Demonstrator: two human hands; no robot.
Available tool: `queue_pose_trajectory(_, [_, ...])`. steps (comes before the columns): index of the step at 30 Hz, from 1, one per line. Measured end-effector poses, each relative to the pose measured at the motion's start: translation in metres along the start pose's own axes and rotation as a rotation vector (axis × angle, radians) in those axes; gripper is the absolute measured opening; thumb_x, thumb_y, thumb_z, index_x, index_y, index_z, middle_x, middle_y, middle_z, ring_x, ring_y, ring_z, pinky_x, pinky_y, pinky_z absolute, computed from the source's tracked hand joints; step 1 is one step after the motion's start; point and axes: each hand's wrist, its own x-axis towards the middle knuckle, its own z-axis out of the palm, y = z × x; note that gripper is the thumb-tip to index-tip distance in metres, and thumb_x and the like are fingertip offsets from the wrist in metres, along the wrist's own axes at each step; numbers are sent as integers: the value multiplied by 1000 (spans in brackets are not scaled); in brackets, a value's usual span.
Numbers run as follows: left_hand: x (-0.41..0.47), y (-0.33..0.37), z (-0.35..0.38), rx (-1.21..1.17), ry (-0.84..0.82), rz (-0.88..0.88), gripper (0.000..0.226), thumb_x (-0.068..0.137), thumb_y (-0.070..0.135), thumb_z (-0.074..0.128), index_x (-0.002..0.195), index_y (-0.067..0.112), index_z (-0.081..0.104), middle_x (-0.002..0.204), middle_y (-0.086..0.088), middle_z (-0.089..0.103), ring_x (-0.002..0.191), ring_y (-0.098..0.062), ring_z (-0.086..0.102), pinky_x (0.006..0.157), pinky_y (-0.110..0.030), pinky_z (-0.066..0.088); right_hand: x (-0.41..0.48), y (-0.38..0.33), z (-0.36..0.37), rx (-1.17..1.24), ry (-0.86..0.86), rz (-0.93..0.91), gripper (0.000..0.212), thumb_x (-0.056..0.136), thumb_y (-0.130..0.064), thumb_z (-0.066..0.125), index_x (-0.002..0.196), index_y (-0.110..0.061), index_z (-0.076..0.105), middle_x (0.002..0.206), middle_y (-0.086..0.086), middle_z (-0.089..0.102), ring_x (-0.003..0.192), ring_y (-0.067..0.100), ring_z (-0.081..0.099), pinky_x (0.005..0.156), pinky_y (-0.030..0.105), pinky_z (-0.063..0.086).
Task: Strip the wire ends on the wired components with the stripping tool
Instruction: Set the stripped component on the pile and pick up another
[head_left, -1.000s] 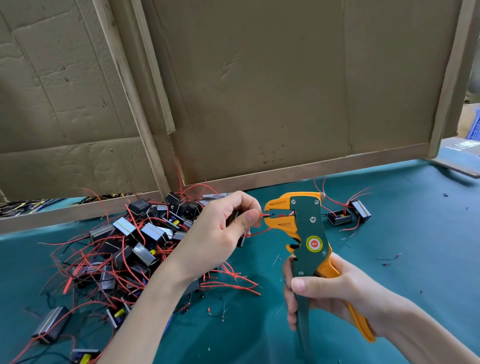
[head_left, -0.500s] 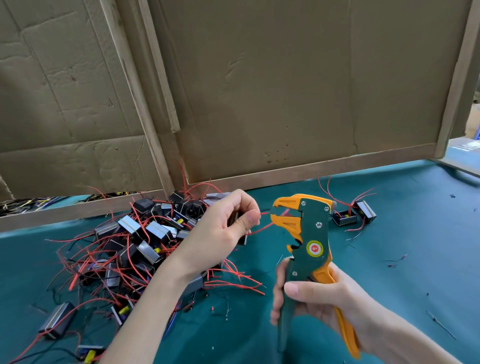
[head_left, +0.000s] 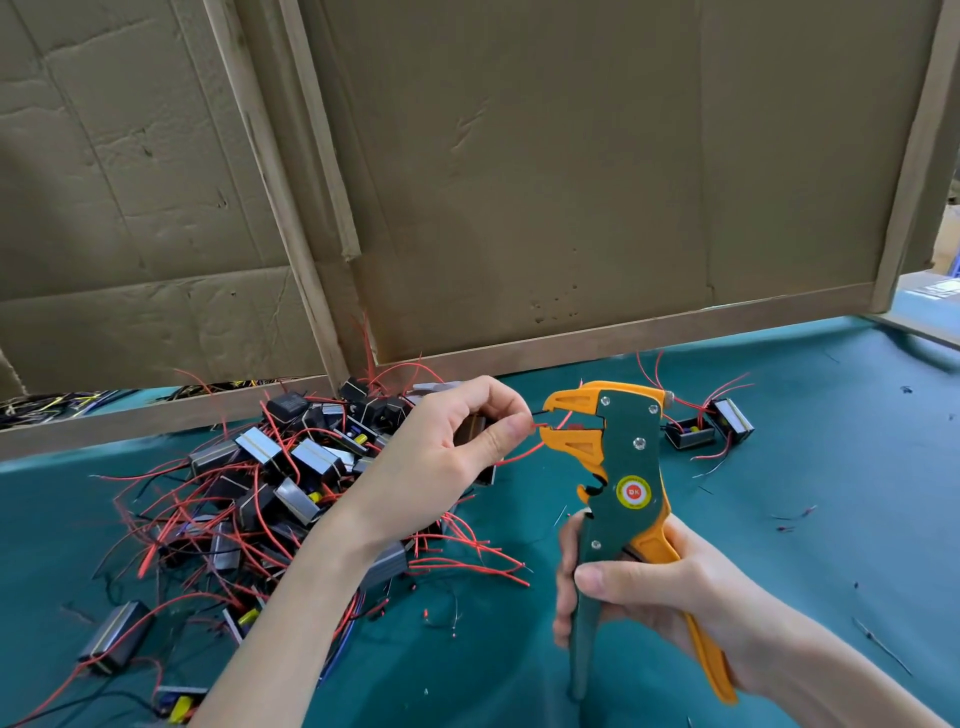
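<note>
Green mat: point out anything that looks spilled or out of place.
Loose wire scraps litter the green mat on the right, away from the tangled pile of components. Nothing looks damaged.

The only lettering I can read is "DK", white on the red centre of a round yellow sticker (head_left: 633, 491) on the stripping tool (head_left: 627, 457), at about 4 o'clock from the middle of my view. The fine print ringing it is too small to read.
</note>
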Motion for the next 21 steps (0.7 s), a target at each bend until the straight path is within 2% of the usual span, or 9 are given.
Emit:
queue_pose_trajectory(5, [0, -1, 0, 3, -13, -7, 11, 90, 33, 58, 80, 31, 62, 73, -9, 51, 63, -6, 42, 59, -20, 37, 0, -1, -1, -16, 7, 16, 15, 76, -17, 76, 86, -10, 68, 81, 21, 67, 76, 38, 66, 74, 38, 54])
queue_pose_trajectory(9, [1, -1, -3, 6, -20, -37, 10, 86, 35, 60, 78, 32, 63, 72, -7, 51, 64, -14, 40, 61, -28, 35, -1, 1, -1, -44, 23, 19, 15, 74, -19, 78, 82, -12, 67, 77, 21, 66, 73, 37, 65, 71, 37, 54])
queue_pose_trajectory(14, [-1, 0, -9, 16, -54, -47, 11, 84, 34, 62, 77, 27, 66, 67, -8, 48, 62, -16, 36, 59, -29, 31, 0, 5, 6, -111, 140, 30, 24, 63, -28, 83, 66, -15, 63, 57, 16, 58, 49, 29, 57, 54, 33, 52])
queue_pose_trajectory(17, [0, -4, -7, 37, -51, -71, 11, 88, 30, 66, 79, 24, 67, 60, -6, 41, 57, -13, 33, 55, -29, 29, 3, 17, 12, -112, 317, 14, 36, 54, -37, 82, 53, -14, 54, 44, 14, 48, 33, 24, 45, 40, 26, 42])
queue_pose_trajectory(19, [2, -10, -2, 90, -33, -110, 10, 91, 24, 63, 82, 22, 66, 64, -8, 46, 58, -14, 38, 57, -34, 35, 6, 22, 12, -64, 342, 37, 37, 54, -37, 82, 53, -13, 53, 46, 17, 48, 35, 25, 46, 41, 28, 44])
queue_pose_trajectory(21, [3, -16, 2, 119, 7, -149, 9, 92, 19, 61, 83, 19, 65, 65, -2, 54, 59, -10, 43, 60, -31, 38, 8, 22, 9, 83, 202, 95, 30, 57, -29, 86, 65, -11, 64, 61, 21, 57, 50, 31, 58, 53, 38, 53])
